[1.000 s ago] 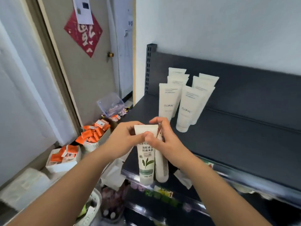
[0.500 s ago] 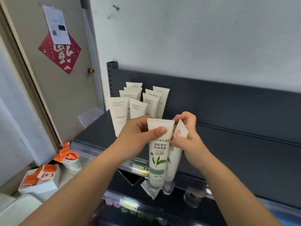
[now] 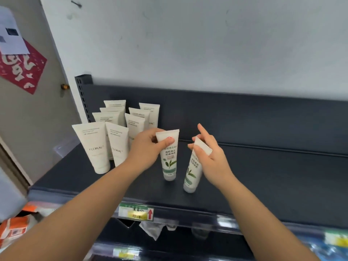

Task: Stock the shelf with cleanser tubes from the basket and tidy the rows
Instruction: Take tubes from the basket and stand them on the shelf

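Two green-leaf cleanser tubes stand cap-down on the dark shelf point(image 3: 263, 185), side by side and a little apart, to the right of a cluster of plain white FLORAL tubes point(image 3: 98, 147) that fills the shelf's left end in two rows. The left hand point(image 3: 148, 147) pinches the crimped top of the left tube point(image 3: 169, 157): the thumb lies across the front face just beside the red round mark, and the other fingers curl behind the top edge, so the tube stands upright in a closed grip with its cap on the shelf. The right hand point(image 3: 211, 157) is at the upper part of the right tube point(image 3: 194, 166), which leans, its top tilted to the right and its cap resting nearer the shelf's front edge. This hand's fingers are spread and mostly straight; the flat top of the tube shows between the thumb side and the fingers, touching them, but whether the hand has hold of it or merely steadies it cannot be told. A price label point(image 3: 136, 213) with a red arrow sits on the front rail below the left forearm.
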A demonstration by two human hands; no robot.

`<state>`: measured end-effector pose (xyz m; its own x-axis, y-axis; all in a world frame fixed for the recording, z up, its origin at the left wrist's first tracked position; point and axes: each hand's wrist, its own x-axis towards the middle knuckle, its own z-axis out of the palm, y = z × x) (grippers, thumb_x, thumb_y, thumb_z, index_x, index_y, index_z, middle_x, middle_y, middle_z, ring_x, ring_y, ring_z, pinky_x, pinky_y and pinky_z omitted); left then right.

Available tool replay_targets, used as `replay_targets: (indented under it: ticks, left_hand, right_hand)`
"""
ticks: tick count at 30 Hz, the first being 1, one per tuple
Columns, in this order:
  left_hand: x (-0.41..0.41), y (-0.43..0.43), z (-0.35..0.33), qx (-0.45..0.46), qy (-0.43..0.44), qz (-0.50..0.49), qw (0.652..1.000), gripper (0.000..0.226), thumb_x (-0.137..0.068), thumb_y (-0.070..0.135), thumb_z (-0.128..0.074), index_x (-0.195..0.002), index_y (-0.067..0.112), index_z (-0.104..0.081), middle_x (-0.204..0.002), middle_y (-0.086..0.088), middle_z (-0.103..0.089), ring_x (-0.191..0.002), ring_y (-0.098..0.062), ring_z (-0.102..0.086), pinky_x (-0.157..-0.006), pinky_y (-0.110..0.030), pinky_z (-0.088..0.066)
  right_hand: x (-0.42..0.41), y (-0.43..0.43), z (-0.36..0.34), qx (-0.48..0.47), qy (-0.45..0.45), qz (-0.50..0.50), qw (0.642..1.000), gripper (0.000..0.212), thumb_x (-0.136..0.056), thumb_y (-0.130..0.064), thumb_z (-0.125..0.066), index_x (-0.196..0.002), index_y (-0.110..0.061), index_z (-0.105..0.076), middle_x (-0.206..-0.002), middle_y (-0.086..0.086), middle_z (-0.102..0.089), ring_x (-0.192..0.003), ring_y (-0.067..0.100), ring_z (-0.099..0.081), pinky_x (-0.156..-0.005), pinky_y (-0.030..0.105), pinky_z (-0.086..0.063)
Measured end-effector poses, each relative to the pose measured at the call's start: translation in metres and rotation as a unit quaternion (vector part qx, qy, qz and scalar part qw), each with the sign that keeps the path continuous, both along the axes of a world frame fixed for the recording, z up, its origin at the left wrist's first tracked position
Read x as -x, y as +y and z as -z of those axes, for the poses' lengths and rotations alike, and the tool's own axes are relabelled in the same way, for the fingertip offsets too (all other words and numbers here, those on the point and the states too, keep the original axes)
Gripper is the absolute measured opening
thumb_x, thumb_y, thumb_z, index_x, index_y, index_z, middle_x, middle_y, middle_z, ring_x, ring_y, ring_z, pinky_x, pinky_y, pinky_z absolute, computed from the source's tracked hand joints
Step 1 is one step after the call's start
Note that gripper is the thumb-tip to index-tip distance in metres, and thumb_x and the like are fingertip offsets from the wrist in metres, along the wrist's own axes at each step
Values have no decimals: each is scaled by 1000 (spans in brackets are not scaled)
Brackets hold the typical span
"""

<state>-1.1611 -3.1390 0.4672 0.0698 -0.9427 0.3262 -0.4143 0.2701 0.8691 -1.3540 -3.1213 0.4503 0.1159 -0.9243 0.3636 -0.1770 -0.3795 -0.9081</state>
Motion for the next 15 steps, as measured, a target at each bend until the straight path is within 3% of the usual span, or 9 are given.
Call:
replay_targets:
  ticks: [3,5,7,10,12,15]
  left_hand:
    - [2,-10,9,-7,-10,12,1000,14,-83,27,-73,-96,23,-69,-87,14,-70,-77,5,-63,-62,-7,-43]
    - [1,-12,13,-4,-15,23,1000,17,-84,30,-72,-99,25,-68,-90,17,-70,-82,7,-63,-65,-8,-44]
    - [-1,-12,15,-3,-20,45,999,27,-84,32,-72,-109,29,-63,-97,18,-69,-90,11,-61,-71,-9,-45]
    - [-6,-11,24,-15,-55,89,994,43,-81,26,-75,-116,33,-52,-105,16,-69,-98,3,-63,-84,-23,-53]
    - [-7,-11,30,-31,-80,102,991,47,-79,21,-76,-117,31,-49,-110,15,-67,-102,-2,-63,-88,-31,-56]
    - [-4,-13,34,-27,-63,95,993,53,-80,18,-76,-121,31,-45,-113,12,-66,-101,-4,-65,-87,-32,-57]
  right_hand:
    - [5,-1,2,-10,-32,6,999,51,-97,-14,-55,-141,-37,-40,-119,-7,-57,-109,5,-63,-93,21,-51]
    - [10,0,-1,-13,26,4,1000,46,-94,-15,-61,-131,-39,-50,-113,-13,-62,-100,2,-63,-83,19,-52]
    - [13,2,-9,-28,100,0,995,27,-90,-22,-66,-111,-37,-58,-99,-15,-64,-85,-1,-62,-70,16,-49]
    - [18,5,-20,-62,193,-11,979,13,-89,-27,-66,-97,-30,-55,-89,-11,-62,-67,-2,-53,-58,15,-44]
    - [19,8,-28,-75,268,-23,960,16,-90,-24,-62,-99,-31,-50,-91,-10,-60,-66,1,-51,-55,15,-42]
    - [16,7,-31,-38,330,7,943,21,-89,-23,-64,-101,-31,-48,-92,-11,-62,-81,7,-58,-63,19,-45]
